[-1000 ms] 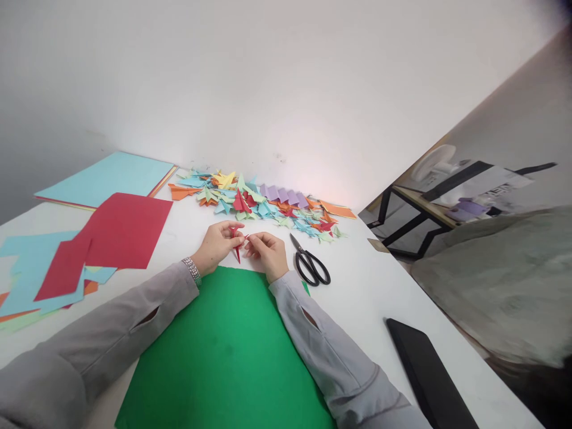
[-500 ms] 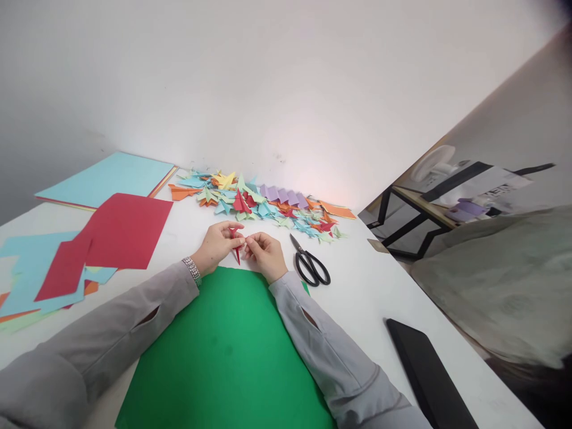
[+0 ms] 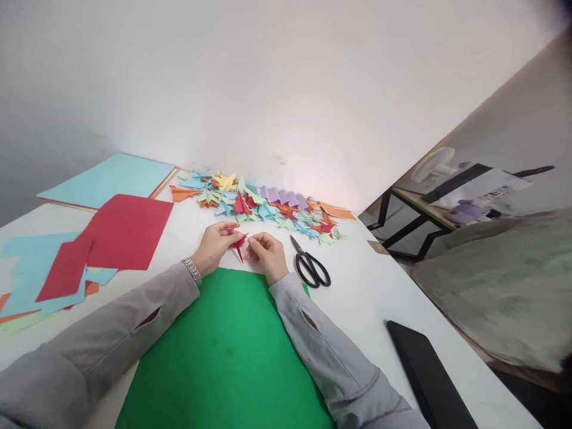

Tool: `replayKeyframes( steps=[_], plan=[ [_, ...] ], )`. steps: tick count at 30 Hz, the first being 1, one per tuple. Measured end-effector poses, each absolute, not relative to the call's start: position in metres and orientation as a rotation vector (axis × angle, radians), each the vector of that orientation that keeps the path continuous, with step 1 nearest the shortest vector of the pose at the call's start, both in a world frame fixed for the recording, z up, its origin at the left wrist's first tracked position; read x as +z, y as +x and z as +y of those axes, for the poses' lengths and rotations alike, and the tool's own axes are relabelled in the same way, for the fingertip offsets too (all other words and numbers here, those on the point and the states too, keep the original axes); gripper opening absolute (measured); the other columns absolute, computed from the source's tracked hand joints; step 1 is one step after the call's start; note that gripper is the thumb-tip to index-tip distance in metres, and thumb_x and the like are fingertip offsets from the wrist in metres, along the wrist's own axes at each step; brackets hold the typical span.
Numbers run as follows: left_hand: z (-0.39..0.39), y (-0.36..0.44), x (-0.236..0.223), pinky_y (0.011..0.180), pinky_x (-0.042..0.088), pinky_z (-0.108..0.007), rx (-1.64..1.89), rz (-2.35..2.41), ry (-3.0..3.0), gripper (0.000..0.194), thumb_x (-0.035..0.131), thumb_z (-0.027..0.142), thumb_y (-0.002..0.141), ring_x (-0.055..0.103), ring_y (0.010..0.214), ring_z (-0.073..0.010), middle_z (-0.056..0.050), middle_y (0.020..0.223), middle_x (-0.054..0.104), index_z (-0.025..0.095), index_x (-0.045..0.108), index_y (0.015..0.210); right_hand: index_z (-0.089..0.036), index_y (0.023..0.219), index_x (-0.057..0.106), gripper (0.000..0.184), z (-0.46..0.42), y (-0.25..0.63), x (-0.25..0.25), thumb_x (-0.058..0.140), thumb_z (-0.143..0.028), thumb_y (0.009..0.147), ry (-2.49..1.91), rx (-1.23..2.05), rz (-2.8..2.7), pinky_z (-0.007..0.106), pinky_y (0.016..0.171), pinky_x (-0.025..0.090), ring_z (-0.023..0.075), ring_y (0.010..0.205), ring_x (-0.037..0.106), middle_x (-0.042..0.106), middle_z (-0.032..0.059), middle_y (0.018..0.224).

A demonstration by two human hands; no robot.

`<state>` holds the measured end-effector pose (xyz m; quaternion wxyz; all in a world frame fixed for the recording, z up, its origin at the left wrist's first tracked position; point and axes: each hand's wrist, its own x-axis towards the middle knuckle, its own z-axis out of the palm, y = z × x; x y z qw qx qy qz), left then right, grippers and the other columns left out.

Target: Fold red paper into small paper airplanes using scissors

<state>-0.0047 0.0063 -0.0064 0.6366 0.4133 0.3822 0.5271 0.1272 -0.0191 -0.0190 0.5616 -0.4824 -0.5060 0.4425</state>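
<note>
A small red origami figure [image 3: 240,243] with narrow pointed tips is pinched between the thumb and fingers of my left hand [image 3: 215,245]. One long point of it hangs down toward the green sheet. My right hand [image 3: 267,253] is just to the right, its thumb and fingertips drawn together beside the figure's right tip. No paper shows between those fingers, and whether they touch the tip I cannot tell. Below both hands lies a large green sheet of paper [image 3: 223,351], partly under my right forearm. Black-handled scissors [image 3: 309,262] rest to the right of my right hand.
Against the wall is a pile of colourful folded paper pieces [image 3: 263,208]. At left are a light blue paper stack [image 3: 109,179], red paper [image 3: 129,232] and loose coloured sheets [image 3: 42,256]. A black flat object [image 3: 424,363] lies at right, near the edge; beyond stands a black-legged table [image 3: 409,217].
My right hand's fingertips have moved slightly right, away from the red origami figure. The figure has turned a little in my left hand, and more of its pointed parts show.
</note>
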Motion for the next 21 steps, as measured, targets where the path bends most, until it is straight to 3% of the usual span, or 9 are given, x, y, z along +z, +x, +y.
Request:
replayKeyframes(
  steps=[10, 21],
  plan=[
    [0.0051, -0.0035, -0.006, 0.058, 0.045, -0.025, 1.212, 0.894, 0.968, 0.033, 0.074, 0.01, 0.059, 0.059, 0.054, -0.0103, 0.0, 0.06, 0.063, 0.008, 0.059, 0.089, -0.02, 0.074, 0.058, 0.019, -0.0227, 0.1229, -0.0206, 0.064, -0.035, 0.065, -1.166, 0.88, -1.305, 0.024, 0.045, 0.045, 0.0105, 0.044, 0.054, 0.058, -0.0042, 0.057],
    [0.0056, -0.0033, -0.0086, 0.06, 0.047, -0.026, 1.221, 0.938, 1.046, 0.03, 0.072, 0.012, 0.06, 0.06, 0.057, -0.0121, -0.001, 0.063, 0.064, 0.009, 0.062, 0.088, -0.019, 0.073, 0.059, 0.018, -0.0248, 0.1211, -0.0226, 0.062, -0.036, 0.068, -1.23, 0.678, -1.392, 0.025, 0.048, 0.043, 0.0123, 0.049, 0.053, 0.057, -0.0019, 0.058]
  ],
)
